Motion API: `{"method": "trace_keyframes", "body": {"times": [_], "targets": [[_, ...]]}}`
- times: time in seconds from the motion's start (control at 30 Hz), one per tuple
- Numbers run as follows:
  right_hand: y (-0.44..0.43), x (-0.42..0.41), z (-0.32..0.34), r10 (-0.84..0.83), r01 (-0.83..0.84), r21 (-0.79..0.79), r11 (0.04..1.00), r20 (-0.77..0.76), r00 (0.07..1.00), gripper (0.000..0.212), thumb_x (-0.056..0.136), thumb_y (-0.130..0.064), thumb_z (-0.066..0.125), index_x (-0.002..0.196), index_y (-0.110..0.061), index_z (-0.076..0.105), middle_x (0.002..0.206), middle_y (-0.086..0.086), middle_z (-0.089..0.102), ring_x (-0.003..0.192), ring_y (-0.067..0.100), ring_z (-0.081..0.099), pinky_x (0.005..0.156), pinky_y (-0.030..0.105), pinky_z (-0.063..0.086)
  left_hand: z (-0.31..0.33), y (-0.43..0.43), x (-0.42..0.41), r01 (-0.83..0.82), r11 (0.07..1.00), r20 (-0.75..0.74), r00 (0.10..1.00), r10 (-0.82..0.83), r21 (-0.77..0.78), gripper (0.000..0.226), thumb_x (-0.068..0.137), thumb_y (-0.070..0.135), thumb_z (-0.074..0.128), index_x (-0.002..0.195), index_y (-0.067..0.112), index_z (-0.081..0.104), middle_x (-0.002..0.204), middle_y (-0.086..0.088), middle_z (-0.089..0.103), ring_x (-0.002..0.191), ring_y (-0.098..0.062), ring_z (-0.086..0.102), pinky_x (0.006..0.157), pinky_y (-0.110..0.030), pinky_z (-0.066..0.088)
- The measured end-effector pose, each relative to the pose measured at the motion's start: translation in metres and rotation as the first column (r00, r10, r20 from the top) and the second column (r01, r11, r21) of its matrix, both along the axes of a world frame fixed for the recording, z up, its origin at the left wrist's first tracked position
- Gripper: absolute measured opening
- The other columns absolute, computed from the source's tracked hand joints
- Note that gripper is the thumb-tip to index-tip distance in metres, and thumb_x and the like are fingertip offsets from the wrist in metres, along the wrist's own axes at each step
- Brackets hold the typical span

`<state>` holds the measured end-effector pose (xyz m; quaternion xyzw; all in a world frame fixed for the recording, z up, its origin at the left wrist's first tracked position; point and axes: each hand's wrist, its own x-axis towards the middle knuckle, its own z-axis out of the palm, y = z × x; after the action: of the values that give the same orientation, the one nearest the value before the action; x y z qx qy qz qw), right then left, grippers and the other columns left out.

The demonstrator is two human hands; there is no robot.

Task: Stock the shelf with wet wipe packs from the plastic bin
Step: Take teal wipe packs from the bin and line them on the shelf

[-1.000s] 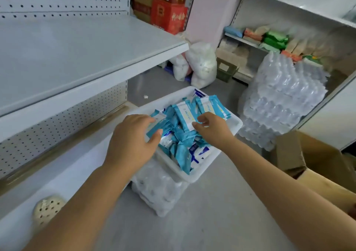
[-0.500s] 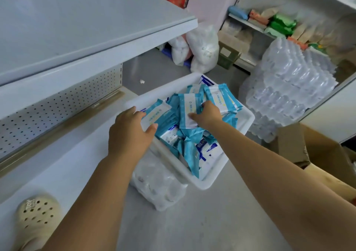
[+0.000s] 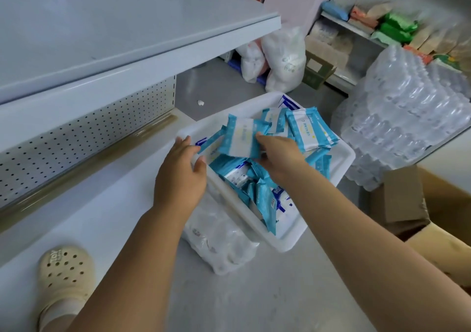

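In the white plastic bin, a loose heap of blue-and-white wet wipe packs, some flat, some on edge. Above the bin's far half, the right hand, fingers and thumb curled round one wet wipe pack, held upright and clear of the heap. At the bin's left rim, the left hand, thumb and fingers pinching the lower corner of a second pack, tilted and partly hidden behind the first. Both forearms bare, stretched in from the bin's near side.

Under the bin's near left corner, a shrink-wrapped pack of bottles, propping that end. Left of the bin, the white bottom shelf, touching the bin's left wall or just beside it; hard to tell which. Above and left of the bin, an upper shelf board, with a perforated back panel beneath.

Right of the bin, a stack of shrink-wrapped water bottles and, nearer, an open cardboard box. Beyond the bin, two white plastic bags on the grey floor. Near-left of the bin, well apart, a cream perforated clog.
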<state>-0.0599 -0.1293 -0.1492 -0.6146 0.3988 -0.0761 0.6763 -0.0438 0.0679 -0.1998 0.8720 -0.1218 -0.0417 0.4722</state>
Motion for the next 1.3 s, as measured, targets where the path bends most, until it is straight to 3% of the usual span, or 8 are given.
{"method": "trace_keyframes", "body": {"times": [0.1, 0.2, 0.47, 0.73, 0.87, 1.07, 1.2, 1.3], "targets": [[0.021, 0.002, -0.019, 0.133, -0.125, 0.065, 0.990, -0.137, 0.982, 0.035, 0.096, -0.026, 0.070, 0.116, 0.002, 0.064, 0.099, 0.014, 0.066, 0.085, 0.025, 0.064, 0.090, 0.039, 0.060, -0.003, 0.002, 0.001, 0.068, 0.993, 0.031, 0.997, -0.071, 0.093, 0.039, 0.109, 0.022, 0.042, 0.146, 0.012, 0.051, 0.168, 0.002, 0.027, 0.158, -0.012, 0.010, 0.128, -0.045, 0.016], [0.021, 0.003, -0.030, 0.083, -0.078, 0.032, 0.996, -0.244, 0.966, 0.041, 0.090, -0.033, 0.075, 0.117, -0.006, 0.060, 0.095, 0.013, 0.057, 0.082, 0.026, 0.058, 0.089, 0.036, 0.059, -0.006, 0.005, 0.003, 0.093, 0.983, 0.049, 0.994, -0.102, 0.161, 0.041, 0.110, 0.024, 0.038, 0.148, 0.015, 0.049, 0.170, 0.002, 0.021, 0.158, -0.015, 0.005, 0.126, -0.048, 0.007], [0.025, 0.006, -0.034, 0.086, -0.070, 0.100, 0.993, -0.174, 0.981, 0.053, 0.080, -0.032, 0.085, 0.121, -0.008, 0.062, 0.103, 0.016, 0.074, 0.092, 0.026, 0.074, 0.079, 0.039, 0.064, -0.011, 0.010, 0.005, 0.063, 0.992, 0.000, 0.998, -0.063, 0.112, 0.046, 0.110, 0.030, 0.039, 0.155, 0.022, 0.039, 0.172, 0.005, 0.007, 0.158, -0.013, 0.004, 0.126, -0.046, 0.007], [0.045, 0.016, -0.029, -0.046, 0.061, 0.095, 0.994, -0.157, 0.987, 0.046, 0.082, -0.024, 0.085, 0.116, -0.007, 0.061, 0.098, 0.013, 0.077, 0.060, 0.015, 0.070, 0.069, 0.033, 0.064, -0.005, 0.017, 0.010, 0.032, 0.999, -0.045, 0.998, -0.031, 0.007, 0.036, 0.109, 0.027, 0.042, 0.142, 0.022, 0.057, 0.168, 0.007, 0.024, 0.156, -0.014, 0.020, 0.125, -0.049, 0.023], [0.051, 0.018, -0.025, -0.073, 0.086, 0.091, 0.992, -0.134, 0.988, 0.040, 0.078, -0.023, 0.088, 0.102, -0.005, 0.062, 0.086, 0.011, 0.074, 0.045, 0.011, 0.063, 0.068, 0.029, 0.063, 0.001, 0.018, 0.008, -0.018, 1.000, -0.067, 0.998, 0.017, -0.016, 0.035, 0.109, 0.030, 0.043, 0.138, 0.022, 0.062, 0.165, 0.010, 0.030, 0.146, -0.016, 0.042, 0.116, -0.033, 0.036], [0.057, 0.029, -0.021, 0.026, -0.022, 0.018, 1.000, -0.196, 0.980, 0.057, 0.071, -0.039, 0.092, 0.107, -0.011, 0.058, 0.092, 0.008, 0.076, 0.075, 0.017, 0.076, 0.069, 0.032, 0.065, 0.004, 0.019, 0.010, -0.050, 0.997, -0.088, 0.995, 0.045, -0.061, 0.036, 0.109, 0.033, 0.042, 0.136, 0.021, 0.063, 0.163, 0.013, 0.035, 0.139, -0.016, 0.049, 0.098, -0.017, 0.033], [0.056, 0.030, -0.018, 0.032, -0.024, 0.053, 0.998, -0.166, 0.986, 0.045, 0.076, -0.027, 0.089, 0.105, -0.012, 0.059, 0.092, 0.008, 0.075, 0.062, 0.014, 0.071, 0.044, 0.021, 0.055, 0.009, 0.023, 0.011, -0.080, 0.989, -0.143, 0.988, 0.062, -0.126, 0.041, 0.109, 0.036, 0.043, 0.144, 0.021, 0.058, 0.159, 0.013, 0.041, 0.142, -0.012, 0.045, 0.101, -0.016, 0.032], [0.047, 0.020, -0.020, 0.021, -0.019, 0.029, 0.999, -0.085, 0.996, 0.032, 0.079, -0.027, 0.087, 0.095, -0.012, 0.064, 0.092, 0.006, 0.076, 0.066, 0.014, 0.071, 0.047, 0.019, 0.051, 0.019, 0.027, 0.012, -0.099, 0.984, -0.181, 0.981, 0.071, -0.150, 0.045, 0.108, 0.039, 0.043, 0.146, 0.020, 0.055, 0.151, 0.003, 0.054, 0.137, -0.019, 0.051, 0.104, -0.025, 0.039]]}}
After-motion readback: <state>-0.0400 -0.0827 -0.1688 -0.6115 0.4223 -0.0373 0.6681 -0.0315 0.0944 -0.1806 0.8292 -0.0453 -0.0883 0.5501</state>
